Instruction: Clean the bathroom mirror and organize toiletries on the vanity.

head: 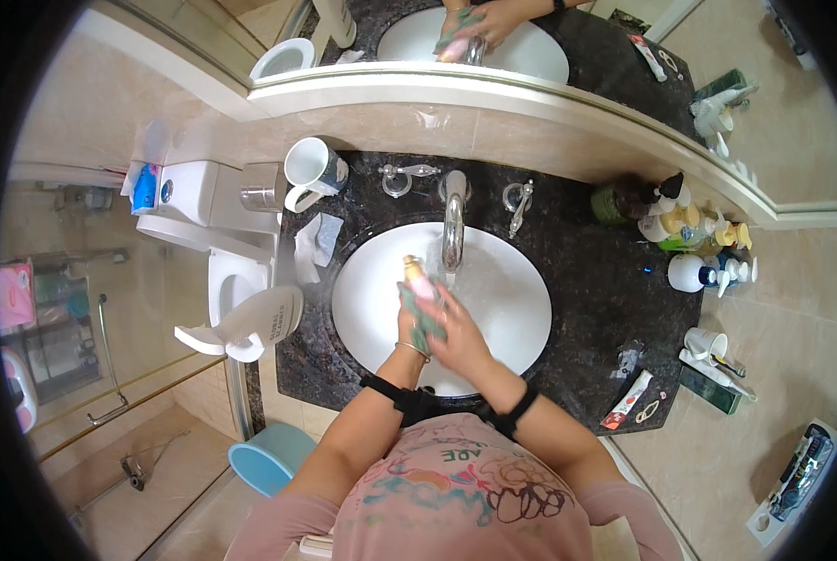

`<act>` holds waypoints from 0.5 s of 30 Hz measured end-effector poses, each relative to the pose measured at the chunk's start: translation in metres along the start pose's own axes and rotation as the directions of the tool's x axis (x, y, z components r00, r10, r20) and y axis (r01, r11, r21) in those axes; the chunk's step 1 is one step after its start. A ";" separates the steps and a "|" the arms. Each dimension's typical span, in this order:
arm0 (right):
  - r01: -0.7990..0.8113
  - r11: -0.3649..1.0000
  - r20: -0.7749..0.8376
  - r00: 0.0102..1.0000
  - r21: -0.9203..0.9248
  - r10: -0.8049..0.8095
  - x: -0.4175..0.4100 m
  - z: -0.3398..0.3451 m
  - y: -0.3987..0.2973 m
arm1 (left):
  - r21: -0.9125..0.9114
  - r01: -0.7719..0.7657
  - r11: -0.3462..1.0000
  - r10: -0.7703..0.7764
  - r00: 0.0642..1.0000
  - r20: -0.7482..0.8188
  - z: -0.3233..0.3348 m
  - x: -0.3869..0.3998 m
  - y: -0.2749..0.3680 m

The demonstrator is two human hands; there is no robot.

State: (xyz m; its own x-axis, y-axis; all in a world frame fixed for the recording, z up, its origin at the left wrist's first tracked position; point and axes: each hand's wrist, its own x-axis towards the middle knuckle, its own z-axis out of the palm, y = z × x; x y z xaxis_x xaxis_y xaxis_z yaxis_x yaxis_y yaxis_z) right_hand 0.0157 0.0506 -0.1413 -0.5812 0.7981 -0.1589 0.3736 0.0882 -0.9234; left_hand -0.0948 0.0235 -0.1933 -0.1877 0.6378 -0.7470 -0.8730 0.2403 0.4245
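Observation:
Over the white oval sink (509, 301), both my hands are around a small pink bottle (420, 282) with a gold-coloured neck. My left hand (411, 326) holds it with a green cloth (422, 321) wrapped at its lower part. From the right, my right hand (458, 326) presses against the cloth and bottle, its fingers slightly blurred. The bottle's gold end points up and left. Just beyond my hands is the chrome faucet (453, 224), with water at its spout. My palms and the bottle's lower end are hidden.
A mug (314, 172), crumpled tissue (318, 245) and large white bottle (278, 315) stand or lie left of the sink. Several pump bottles (684, 272) line the dark stone counter's (600, 308) right end, near a toothpaste tube (627, 400). A mirror spans the back wall.

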 end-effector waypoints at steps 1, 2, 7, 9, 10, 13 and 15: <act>0.173 0.967 -0.018 0.984 -0.185 -0.180 -0.022 -0.002 -0.006 | -0.122 -0.005 0.993 0.008 1.000 0.017 0.002 -0.003 0.004; 0.170 0.966 -0.021 0.984 -0.194 -0.178 -0.034 -0.006 -0.002 | -0.003 -0.013 1.000 0.013 0.989 -0.150 0.023 -0.008 0.012; -0.103 0.924 -0.176 0.968 0.369 0.178 -0.047 -0.007 0.023 | 0.015 0.009 1.000 -0.006 0.980 -0.198 0.030 -0.019 0.004; -0.093 0.886 -0.271 0.933 0.453 0.237 -0.049 -0.008 0.034 | 0.043 -0.029 0.999 0.022 0.986 0.165 0.028 -0.021 0.002; -0.173 0.815 -0.240 0.904 0.553 0.355 -0.047 -0.013 0.045 | -0.007 0.063 0.998 -0.059 0.962 0.265 0.026 -0.020 0.005; -0.381 0.769 -0.133 0.850 0.514 0.510 -0.043 -0.012 0.050 | -0.038 0.218 0.975 -0.172 0.855 0.490 0.019 -0.019 0.020; -0.229 0.972 -0.346 0.909 0.048 0.231 -0.038 -0.016 0.046 | -0.041 0.244 0.969 -0.181 0.813 0.553 0.016 -0.014 0.026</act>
State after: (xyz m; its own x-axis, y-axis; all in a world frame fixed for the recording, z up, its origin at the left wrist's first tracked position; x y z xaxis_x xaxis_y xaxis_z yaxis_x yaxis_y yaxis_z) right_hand 0.0667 0.0340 -0.1717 -0.1921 0.9524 -0.2368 0.4618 -0.1252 -0.8781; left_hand -0.1076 0.0323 -0.1634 0.2546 0.8796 -0.4019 -0.9101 0.3585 0.2081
